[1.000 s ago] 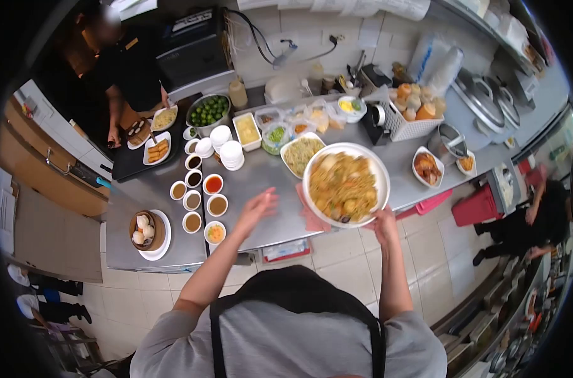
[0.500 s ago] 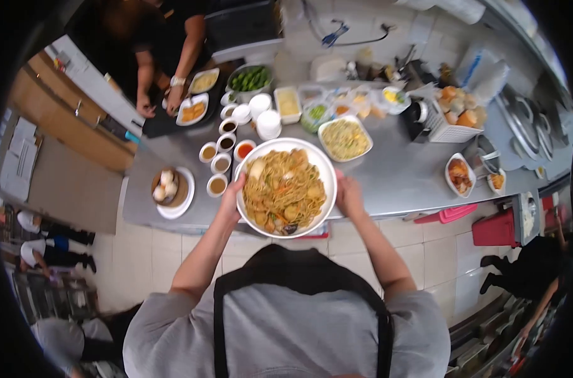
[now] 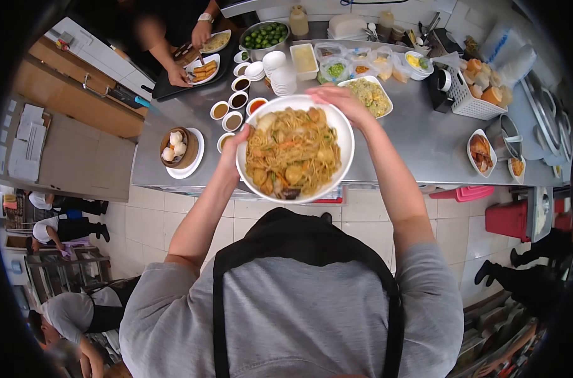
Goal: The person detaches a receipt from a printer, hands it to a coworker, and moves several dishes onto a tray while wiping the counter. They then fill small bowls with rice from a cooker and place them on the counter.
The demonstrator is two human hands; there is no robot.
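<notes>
While fingers grip, round white bowl [image 3: 345, 135] holds glossy noodles [image 3: 293, 154].

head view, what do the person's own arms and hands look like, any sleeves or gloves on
Both hands are bare: no gloves, rings or watch show on the left hand or the right hand. The forearms are uncovered up to short grey sleeves of a grey t-shirt. Dark apron straps run over the shoulders and join a dark band behind the neck. No markings or logos are visible on the sleeves.

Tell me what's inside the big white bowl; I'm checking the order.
The bowl holds fried noodles with pale chunks and bits of carrot and greens. Whatever lies beneath the noodles is covered. Both hands hold the rim.
</notes>
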